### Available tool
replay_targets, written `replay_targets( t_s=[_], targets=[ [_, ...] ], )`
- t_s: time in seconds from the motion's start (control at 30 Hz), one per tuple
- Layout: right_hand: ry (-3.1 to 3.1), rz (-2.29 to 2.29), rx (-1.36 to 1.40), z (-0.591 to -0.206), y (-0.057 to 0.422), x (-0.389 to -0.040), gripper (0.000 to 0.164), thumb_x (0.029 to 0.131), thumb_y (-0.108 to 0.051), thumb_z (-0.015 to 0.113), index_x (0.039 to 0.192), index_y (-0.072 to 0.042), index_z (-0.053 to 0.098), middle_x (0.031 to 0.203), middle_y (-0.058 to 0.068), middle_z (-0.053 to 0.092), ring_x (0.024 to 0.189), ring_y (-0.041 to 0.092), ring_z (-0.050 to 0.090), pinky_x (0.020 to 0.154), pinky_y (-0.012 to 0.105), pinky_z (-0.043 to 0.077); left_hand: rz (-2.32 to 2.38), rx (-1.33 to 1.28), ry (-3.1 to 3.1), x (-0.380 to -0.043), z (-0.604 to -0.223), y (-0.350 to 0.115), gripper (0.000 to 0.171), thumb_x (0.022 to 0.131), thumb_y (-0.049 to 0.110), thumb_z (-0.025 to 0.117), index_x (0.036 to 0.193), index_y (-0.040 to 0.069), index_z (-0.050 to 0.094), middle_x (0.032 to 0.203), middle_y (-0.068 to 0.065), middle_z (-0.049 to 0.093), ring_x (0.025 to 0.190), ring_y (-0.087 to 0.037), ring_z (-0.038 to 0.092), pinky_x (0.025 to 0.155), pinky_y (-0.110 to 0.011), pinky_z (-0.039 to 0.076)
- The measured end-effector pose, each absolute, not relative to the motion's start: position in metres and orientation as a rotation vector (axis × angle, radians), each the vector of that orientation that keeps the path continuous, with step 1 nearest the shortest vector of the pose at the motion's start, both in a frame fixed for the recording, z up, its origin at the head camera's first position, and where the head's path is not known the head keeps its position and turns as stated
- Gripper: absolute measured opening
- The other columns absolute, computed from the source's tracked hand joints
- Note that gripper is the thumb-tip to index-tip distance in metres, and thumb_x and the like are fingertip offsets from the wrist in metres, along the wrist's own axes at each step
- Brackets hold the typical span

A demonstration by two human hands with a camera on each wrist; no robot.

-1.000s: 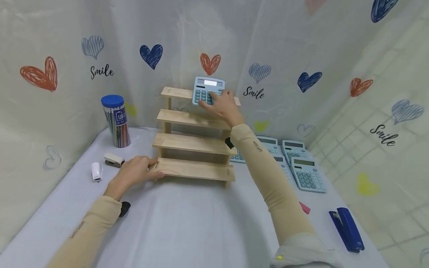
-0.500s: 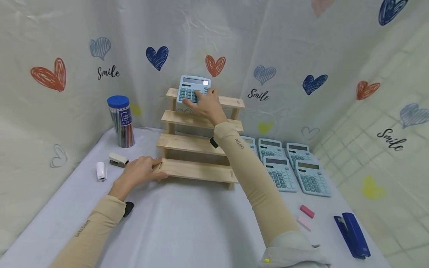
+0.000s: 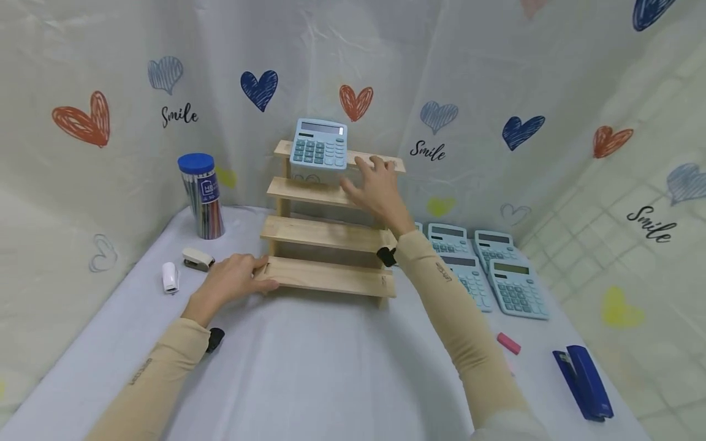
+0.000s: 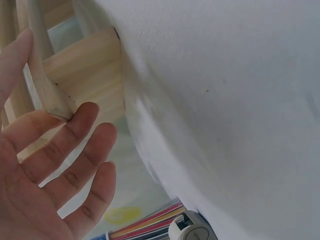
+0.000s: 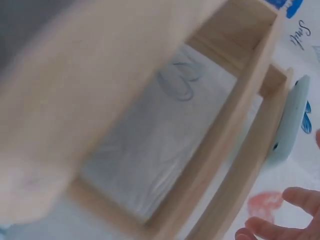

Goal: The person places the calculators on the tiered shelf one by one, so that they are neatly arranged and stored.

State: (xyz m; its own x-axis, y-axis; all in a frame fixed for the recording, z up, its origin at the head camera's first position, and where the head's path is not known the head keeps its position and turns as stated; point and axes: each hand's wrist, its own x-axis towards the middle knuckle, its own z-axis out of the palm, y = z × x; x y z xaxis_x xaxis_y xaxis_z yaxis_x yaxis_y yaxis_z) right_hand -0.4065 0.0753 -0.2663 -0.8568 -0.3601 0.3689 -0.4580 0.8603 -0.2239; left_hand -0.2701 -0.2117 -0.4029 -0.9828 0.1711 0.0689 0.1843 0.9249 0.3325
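Observation:
A light-blue calculator (image 3: 318,144) leans on the left part of the top step of a four-tier wooden display stand (image 3: 325,274). My right hand (image 3: 380,190) is apart from it, just to its right in front of the top step, fingers spread and holding nothing. In the right wrist view the calculator (image 5: 290,122) shows edge-on against the top board, with the fingertips (image 5: 300,197) off to one side. My left hand (image 3: 231,283) grips the left end of the lowest board, thumb on one side and index finger on the other; its other fingers (image 4: 102,142) extend past the board.
Several more calculators (image 3: 518,288) lie at the right, partly behind my right arm. Nearer are a pink eraser (image 3: 508,343) and a blue stapler (image 3: 584,383). At the left stand a pencil tub (image 3: 204,196), a small stapler (image 3: 197,259) and a white item (image 3: 170,278).
The calculator moved left along the top step, then my right hand let go and drew back to the right. My left hand stays on the stand.

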Motion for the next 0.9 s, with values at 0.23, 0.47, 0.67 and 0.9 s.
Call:
replay_targets(
  t_s=[0.23,0.47,0.67,0.9],
  targets=[
    [-2.749,0.535,0.569,-0.298,0.152,-0.377,0.070,0.097,-0.048,0.051,0.155,-0.012,0.037,0.159,0.023,0.031,0.144,0.045,0.025,0.112,0.064,0.031,-0.522,-0.287,-3.048,-0.269,-0.400,-0.213,0.084,0.083,0.061,0.073,0.144,0.007,0.054,0.122,-0.025,0.068,0.076,-0.022,0.052,0.058,-0.035,0.041],
    [-2.872,0.510,0.355,-0.328,0.231,-0.353,0.075,0.099,-0.050,0.053,0.158,-0.009,0.031,0.160,0.027,0.029,0.144,0.050,0.029,0.113,0.069,0.029,-0.563,-0.291,-3.064,-0.267,-0.400,-0.212,0.083,0.083,0.058,0.074,0.145,0.007,0.053,0.131,-0.029,0.063,0.077,-0.023,0.052,0.059,-0.036,0.042],
    [-3.065,0.362,0.264,-0.353,0.283,-0.346,0.081,0.099,-0.059,0.047,0.159,-0.009,0.026,0.160,0.035,0.020,0.144,0.060,0.020,0.111,0.075,0.023,-0.590,-0.263,-3.079,-0.264,-0.401,-0.213,0.084,0.083,0.058,0.074,0.146,0.007,0.051,0.106,-0.019,0.065,0.071,-0.021,0.048,0.054,-0.032,0.035],
    [-3.305,0.204,0.186,-0.374,0.318,-0.345,0.093,0.095,-0.070,0.045,0.159,-0.006,0.024,0.158,0.043,0.013,0.139,0.070,0.018,0.105,0.081,0.025,-0.611,-0.291,-3.078,-0.267,-0.398,-0.211,0.084,0.085,0.056,0.074,0.146,0.004,0.050,0.114,-0.024,0.065,0.069,-0.021,0.047,0.053,-0.032,0.035]
  ],
)
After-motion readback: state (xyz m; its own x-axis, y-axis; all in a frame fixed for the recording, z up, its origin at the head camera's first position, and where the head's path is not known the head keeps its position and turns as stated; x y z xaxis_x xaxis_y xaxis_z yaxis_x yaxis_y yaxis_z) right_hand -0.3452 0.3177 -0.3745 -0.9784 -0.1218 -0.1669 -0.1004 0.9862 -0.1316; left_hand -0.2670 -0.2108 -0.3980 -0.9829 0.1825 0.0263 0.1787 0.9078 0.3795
